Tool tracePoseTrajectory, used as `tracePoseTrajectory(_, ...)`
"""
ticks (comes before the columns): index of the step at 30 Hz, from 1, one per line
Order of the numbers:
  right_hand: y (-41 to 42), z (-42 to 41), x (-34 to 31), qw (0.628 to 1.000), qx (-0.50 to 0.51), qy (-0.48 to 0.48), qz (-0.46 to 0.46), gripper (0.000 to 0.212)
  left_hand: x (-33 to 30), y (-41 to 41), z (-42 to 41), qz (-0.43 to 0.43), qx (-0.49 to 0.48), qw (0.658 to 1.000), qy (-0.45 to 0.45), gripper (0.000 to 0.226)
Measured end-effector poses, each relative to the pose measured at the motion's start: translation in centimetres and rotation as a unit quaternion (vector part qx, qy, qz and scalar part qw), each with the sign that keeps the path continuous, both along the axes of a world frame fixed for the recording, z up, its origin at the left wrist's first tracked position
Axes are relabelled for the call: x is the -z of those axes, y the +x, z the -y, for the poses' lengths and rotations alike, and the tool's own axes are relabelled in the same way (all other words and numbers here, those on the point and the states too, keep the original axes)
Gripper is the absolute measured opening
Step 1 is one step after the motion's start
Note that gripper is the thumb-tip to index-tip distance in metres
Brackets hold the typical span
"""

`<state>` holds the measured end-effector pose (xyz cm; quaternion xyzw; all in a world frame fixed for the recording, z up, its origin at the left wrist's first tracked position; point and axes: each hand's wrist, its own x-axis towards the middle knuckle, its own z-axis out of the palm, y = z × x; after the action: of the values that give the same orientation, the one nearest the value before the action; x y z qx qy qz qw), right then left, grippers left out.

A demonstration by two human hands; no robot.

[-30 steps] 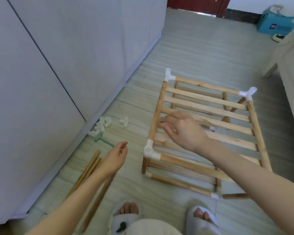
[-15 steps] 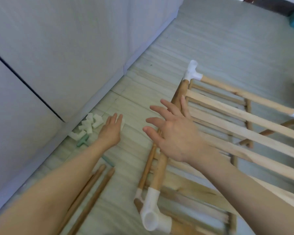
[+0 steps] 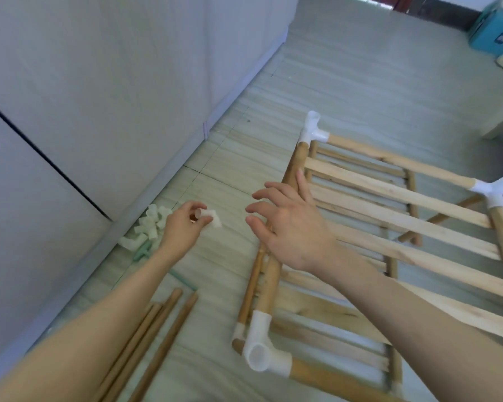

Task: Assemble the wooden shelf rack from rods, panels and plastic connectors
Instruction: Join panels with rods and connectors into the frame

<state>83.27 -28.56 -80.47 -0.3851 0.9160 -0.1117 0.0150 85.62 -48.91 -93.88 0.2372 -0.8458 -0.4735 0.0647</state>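
The half-built wooden shelf rack [image 3: 389, 216] lies on the tiled floor, with slatted panels and white corner connectors at its near-left [image 3: 260, 351], far-left [image 3: 312, 132] and far-right corners. My left hand [image 3: 182, 224] pinches a white plastic connector [image 3: 211, 217] just above the floor, right of the connector pile [image 3: 148, 227]. My right hand [image 3: 285, 224] hovers with spread fingers over the rack's left rail, holding nothing. Loose wooden rods [image 3: 154, 340] lie by my left forearm.
White cabinet doors [image 3: 99, 97] run along the left. A green tool [image 3: 141, 252] lies by the connector pile. A teal box [image 3: 495, 33] stands far right, and a white furniture leg [image 3: 501, 126] stands right of the rack.
My left hand reached from near the rods to the connector pile and now holds a white connector. My right hand lifted off the slats and hovers with fingers spread. The view moved closer.
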Motion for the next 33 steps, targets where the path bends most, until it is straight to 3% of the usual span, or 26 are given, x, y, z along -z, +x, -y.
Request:
tracePoseTrajectory(5,1.9,-2.8,-3.4,0.987,0.026,-0.129,0.087,0.035,-10.6,3.4,-2.4,-0.131,0.005,0.983,0.127,0.017)
tracePoseTrajectory(9,5.4,-6.8,-8.5,0.946,0.099,-0.266,0.159,0.043,-19.4,5.7,-7.6,-0.191,0.058,0.961,0.194,0.011)
tracePoseTrajectory(12,9.4,-10.5,-11.8,0.923,0.109,-0.341,0.141,0.038,-24.3,7.6,-12.8,-0.156,0.17,0.956,0.18,0.005)
tracePoseTrajectory(15,13.2,-14.7,-13.6,0.908,0.143,-0.38,0.102,0.038,-27.0,9.7,-18.2,-0.105,0.278,0.941,0.159,0.014)
tracePoseTrajectory(20,17.1,-21.7,-13.7,0.89,0.237,-0.387,0.037,0.024,-29.1,11.2,-26.2,-0.021,0.37,0.915,0.16,0.021)
tracePoseTrajectory(22,17.9,-24.5,-12.6,0.876,0.29,-0.385,0.015,0.017,-28.8,11.4,-28.9,0.007,0.4,0.908,0.125,0.026)
tracePoseTrajectory(24,18.6,-27.2,-10.8,0.856,0.351,-0.379,0.022,0.012,-27.6,11.6,-30.7,0.034,0.455,0.89,0.008,0.033)
tracePoseTrajectory(28,20.4,-31.3,-6.1,0.814,0.445,-0.368,0.065,0.014,-24.0,12.1,-32.8,0.081,0.537,0.813,-0.207,0.038)
tracePoseTrajectory(33,21.6,-33.1,-2.5,0.807,0.478,-0.337,0.083,0.015,-19.7,12.7,-34.6,0.105,0.591,0.732,-0.323,0.046)
